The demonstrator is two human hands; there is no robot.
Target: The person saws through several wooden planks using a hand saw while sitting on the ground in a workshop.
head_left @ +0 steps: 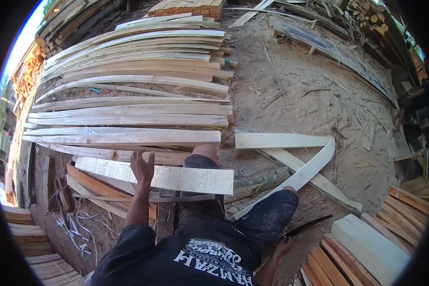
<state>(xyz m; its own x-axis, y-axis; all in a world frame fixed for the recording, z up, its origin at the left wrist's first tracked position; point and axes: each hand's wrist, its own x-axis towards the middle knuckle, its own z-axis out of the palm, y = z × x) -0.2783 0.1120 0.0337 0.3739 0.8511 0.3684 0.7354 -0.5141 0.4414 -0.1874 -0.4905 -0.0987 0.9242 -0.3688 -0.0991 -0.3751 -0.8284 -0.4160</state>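
Note:
A pale, rough-sawn plank lies across my left thigh, its right end beside my knee. My left hand is on this plank, fingers curled over its far edge and the thumb held apart from them. Low on the right, beside my right thigh, my right hand is closed round the handle of a machete. Its long dark blade points right, away from the plank. The handle is mostly hidden in my fist.
Long pale boards lie in rows beyond my left hand. Ahead to the right, crossed boards rest on sandy ground. Stacked timber stands near my right hand; more boards lie at lower left. Another person is at the far right.

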